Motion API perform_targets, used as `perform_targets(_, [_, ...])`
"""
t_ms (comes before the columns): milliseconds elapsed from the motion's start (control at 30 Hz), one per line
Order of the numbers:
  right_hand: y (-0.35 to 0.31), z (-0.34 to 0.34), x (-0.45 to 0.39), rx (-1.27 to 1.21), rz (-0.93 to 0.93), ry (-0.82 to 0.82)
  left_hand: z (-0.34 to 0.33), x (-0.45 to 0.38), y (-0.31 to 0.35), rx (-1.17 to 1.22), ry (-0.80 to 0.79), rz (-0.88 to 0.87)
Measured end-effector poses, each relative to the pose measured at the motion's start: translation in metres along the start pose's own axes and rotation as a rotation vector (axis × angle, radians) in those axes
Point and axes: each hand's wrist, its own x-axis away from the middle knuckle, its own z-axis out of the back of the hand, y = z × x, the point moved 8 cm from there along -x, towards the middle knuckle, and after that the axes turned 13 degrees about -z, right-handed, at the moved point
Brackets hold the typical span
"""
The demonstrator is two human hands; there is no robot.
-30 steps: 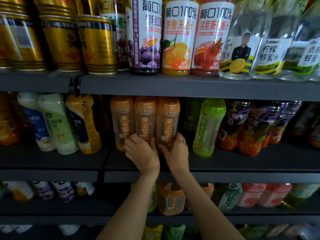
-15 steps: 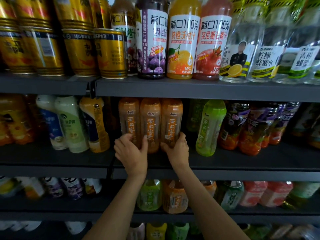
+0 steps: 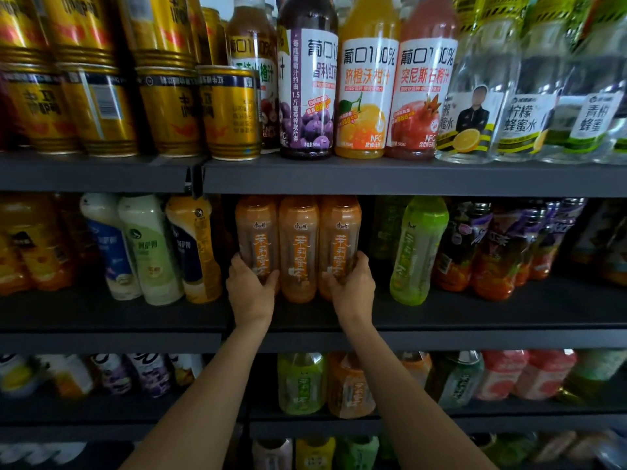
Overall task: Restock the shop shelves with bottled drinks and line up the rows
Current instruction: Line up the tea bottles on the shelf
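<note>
Three orange tea bottles [image 3: 298, 247] stand touching, side by side, on the middle shelf [image 3: 475, 317], left of the green tea bottle [image 3: 419, 249]. Change: a second ago both hands sat bunched on the middle and right bottles; now they bracket the trio. Left hand [image 3: 251, 288] grips the left bottle's base, right hand [image 3: 351, 284] curls round the right bottle's base. Likely squaring the row as a block, near the front edge. All three look full, labels facing out.

Bottom shelf bottles [image 3: 315, 452] are cut off by the frame edge.
</note>
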Motion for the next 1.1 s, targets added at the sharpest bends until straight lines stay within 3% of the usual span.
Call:
perform_targets(267, [-0.005, 0.005, 0.007, 0.063, -0.007, -0.027, 0.007, 0.007, 0.003, -0.037, -0.04, -0.011])
perform_targets(333, [-0.006, 0.029, 0.016, 0.057, 0.051, 0.055, 0.018, 0.019, 0.018, -0.064, 0.045, -0.095])
perform_targets(400, [-0.009, 0.069, 0.027, 0.032, 0.136, 0.239, 0.026, 0.037, 0.042, -0.057, 0.133, -0.239])
perform_targets(500, [0.01, 0.118, 0.01, 0.018, 0.043, 0.371, 0.008, 0.065, 0.074, 0.027, 0.069, -0.367])
perform_targets(600, [0.036, 0.119, -0.03, 0.068, -0.112, 0.128, -0.03, 0.09, 0.106, 0.022, -0.092, -0.487])
perform_targets(667, [0.045, 0.111, -0.042, 0.13, -0.141, -0.016, -0.058, 0.099, 0.118, 0.022, -0.185, -0.477])
perform_targets(867, [0.039, 0.101, -0.064, 0.301, 0.007, -0.065, -0.148, 0.112, 0.127, 0.033, -0.484, -0.367])
perform_targets(1100, [0.034, 0.074, -0.084, 0.285, 0.1, -0.203, -0.169, 0.08, 0.117, 0.064, -0.38, -0.207])
